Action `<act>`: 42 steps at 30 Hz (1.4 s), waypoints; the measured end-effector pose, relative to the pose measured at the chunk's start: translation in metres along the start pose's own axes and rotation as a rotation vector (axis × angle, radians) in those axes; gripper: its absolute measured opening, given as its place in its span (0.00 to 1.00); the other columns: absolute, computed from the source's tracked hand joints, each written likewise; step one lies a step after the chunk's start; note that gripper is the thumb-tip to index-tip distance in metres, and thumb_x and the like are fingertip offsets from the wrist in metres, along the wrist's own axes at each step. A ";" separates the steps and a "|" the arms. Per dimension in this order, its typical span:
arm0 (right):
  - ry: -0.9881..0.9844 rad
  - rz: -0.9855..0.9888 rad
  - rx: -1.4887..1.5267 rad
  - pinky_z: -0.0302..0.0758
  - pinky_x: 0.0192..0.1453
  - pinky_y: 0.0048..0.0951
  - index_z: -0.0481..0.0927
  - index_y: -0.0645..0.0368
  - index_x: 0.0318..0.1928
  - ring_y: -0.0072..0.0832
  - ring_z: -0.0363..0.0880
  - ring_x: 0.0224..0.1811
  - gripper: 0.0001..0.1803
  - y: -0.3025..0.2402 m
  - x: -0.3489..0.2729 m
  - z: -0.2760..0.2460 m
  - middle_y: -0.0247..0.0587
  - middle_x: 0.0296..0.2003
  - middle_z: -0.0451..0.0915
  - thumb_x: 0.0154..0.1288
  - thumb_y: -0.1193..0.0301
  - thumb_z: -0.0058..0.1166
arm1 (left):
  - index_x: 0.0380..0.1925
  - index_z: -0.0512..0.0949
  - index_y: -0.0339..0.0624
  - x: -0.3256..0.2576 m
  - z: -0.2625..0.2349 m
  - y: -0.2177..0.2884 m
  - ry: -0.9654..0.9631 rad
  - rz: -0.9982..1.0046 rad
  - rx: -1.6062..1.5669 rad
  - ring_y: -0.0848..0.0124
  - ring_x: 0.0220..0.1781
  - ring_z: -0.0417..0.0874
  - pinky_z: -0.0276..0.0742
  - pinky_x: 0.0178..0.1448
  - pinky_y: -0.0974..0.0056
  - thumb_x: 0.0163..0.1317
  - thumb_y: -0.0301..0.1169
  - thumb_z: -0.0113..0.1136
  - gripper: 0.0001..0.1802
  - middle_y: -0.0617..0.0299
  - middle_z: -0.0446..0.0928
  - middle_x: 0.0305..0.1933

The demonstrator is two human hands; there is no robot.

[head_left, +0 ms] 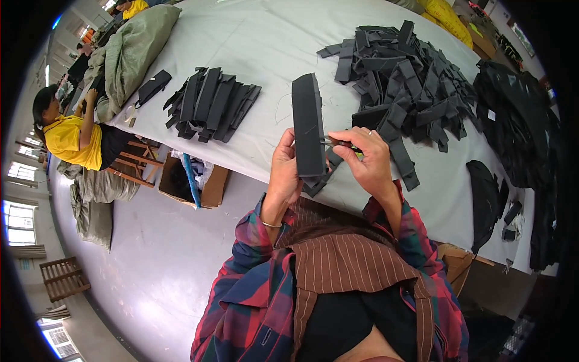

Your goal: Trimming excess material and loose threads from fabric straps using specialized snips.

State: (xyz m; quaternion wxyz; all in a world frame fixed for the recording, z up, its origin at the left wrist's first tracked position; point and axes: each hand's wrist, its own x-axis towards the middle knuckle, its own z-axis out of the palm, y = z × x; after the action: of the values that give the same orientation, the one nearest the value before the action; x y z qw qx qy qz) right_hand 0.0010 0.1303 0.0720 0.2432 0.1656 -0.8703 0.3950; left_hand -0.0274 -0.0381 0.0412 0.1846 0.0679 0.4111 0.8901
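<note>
Above the near edge of the white worktop [241, 36], one dark strip [309, 120] is up in hand, long side running away from the body. Left hand [284, 163]: grip closed on the strip's left side toward its near end, thumb and fingers around it. Right hand [369, 158]: grip closed on a small tool [342, 143], metal tip at the strip's right edge. Can't tell whether tip touches fabric or just sits beside it; tool type unclear too, possibly snips.

Progress, my read: mid-batch, one piece in work. Left of the hands, a fanned row [211, 104] of similar strips, laid side by side and overlapping. Right and farther out, a much bigger jumbled heap [413, 87] of the same kind. Guess: tidy row = pending, heap = finished, but could be the reverse; nothing visible settles it. Either way plenty on both sides, so batch not complete. Held strip looks unfinished, given the tool at its edge. Can't see what has changed on it at this resolution.
</note>
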 end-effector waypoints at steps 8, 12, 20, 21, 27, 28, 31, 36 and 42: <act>0.232 0.408 0.303 0.71 0.41 0.22 0.82 0.58 0.42 0.23 0.75 0.31 0.13 0.015 -0.006 -0.001 0.35 0.29 0.80 0.54 0.76 0.62 | 0.48 0.66 0.40 -0.001 0.003 -0.004 -0.008 -0.028 0.005 0.70 0.30 0.81 0.80 0.32 0.66 0.58 0.19 0.55 0.18 0.58 0.75 0.35; -0.069 0.130 0.261 0.73 0.40 0.23 0.76 0.55 0.52 0.25 0.76 0.37 0.27 -0.012 -0.015 -0.002 0.37 0.39 0.76 0.47 0.74 0.68 | 0.51 0.65 0.39 0.001 0.003 -0.012 0.182 0.035 0.083 0.70 0.34 0.81 0.81 0.34 0.64 0.56 0.17 0.55 0.22 0.58 0.74 0.39; 0.148 0.132 0.220 0.73 0.33 0.25 0.81 0.58 0.37 0.28 0.77 0.29 0.10 0.002 -0.023 0.015 0.38 0.34 0.77 0.51 0.80 0.61 | 0.51 0.64 0.34 -0.015 0.012 -0.014 0.031 -0.070 0.167 0.74 0.40 0.79 0.77 0.47 0.69 0.61 0.20 0.53 0.19 0.58 0.74 0.43; 0.179 0.193 0.283 0.70 0.31 0.24 0.80 0.60 0.36 0.24 0.75 0.28 0.08 0.005 -0.022 0.015 0.37 0.30 0.77 0.53 0.79 0.60 | 0.52 0.64 0.34 -0.018 0.010 -0.010 -0.063 -0.147 0.198 0.74 0.40 0.79 0.77 0.47 0.69 0.61 0.20 0.53 0.19 0.57 0.74 0.43; 0.228 0.681 0.935 0.52 0.21 0.17 0.78 0.58 0.31 0.09 0.57 0.18 0.06 0.005 -0.016 0.005 0.21 0.20 0.68 0.63 0.72 0.57 | 0.50 0.68 0.33 -0.024 -0.001 -0.008 -0.194 -0.243 0.303 0.71 0.46 0.79 0.75 0.48 0.69 0.60 0.21 0.54 0.16 0.54 0.74 0.47; 0.231 0.684 0.932 0.52 0.21 0.17 0.78 0.58 0.31 0.09 0.57 0.18 0.06 0.006 -0.016 0.005 0.21 0.20 0.68 0.63 0.72 0.57 | 0.48 0.70 0.33 -0.023 -0.002 -0.008 -0.218 -0.051 0.547 0.70 0.49 0.77 0.73 0.51 0.67 0.60 0.22 0.54 0.15 0.52 0.72 0.50; 0.256 0.757 1.057 0.47 0.19 0.17 0.75 0.55 0.28 0.07 0.52 0.17 0.08 0.009 -0.018 0.002 0.20 0.19 0.65 0.64 0.71 0.57 | 0.47 0.74 0.34 -0.023 0.002 0.001 -0.225 0.388 1.098 0.67 0.56 0.72 0.68 0.58 0.65 0.60 0.25 0.56 0.14 0.50 0.68 0.57; 0.240 0.795 1.218 0.48 0.19 0.17 0.74 0.53 0.27 0.08 0.52 0.16 0.08 0.004 -0.011 -0.001 0.20 0.19 0.64 0.64 0.70 0.58 | 0.46 0.74 0.34 -0.020 0.002 0.006 -0.337 0.170 0.723 0.69 0.59 0.69 0.63 0.62 0.66 0.64 0.30 0.55 0.14 0.48 0.67 0.62; 0.253 0.391 0.411 0.59 0.25 0.23 0.78 0.56 0.39 0.17 0.69 0.22 0.09 0.021 -0.014 -0.007 0.25 0.24 0.75 0.62 0.66 0.60 | 0.44 0.74 0.37 -0.019 0.002 -0.006 -0.158 0.017 0.497 0.81 0.38 0.73 0.69 0.44 0.75 0.65 0.31 0.56 0.11 0.66 0.76 0.37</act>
State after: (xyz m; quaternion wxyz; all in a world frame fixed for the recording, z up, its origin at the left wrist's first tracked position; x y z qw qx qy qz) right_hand 0.0042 0.1501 0.0557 0.2305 -0.0097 -0.7504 0.6194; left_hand -0.0077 -0.0404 0.0386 0.1865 0.1836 0.6008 0.7554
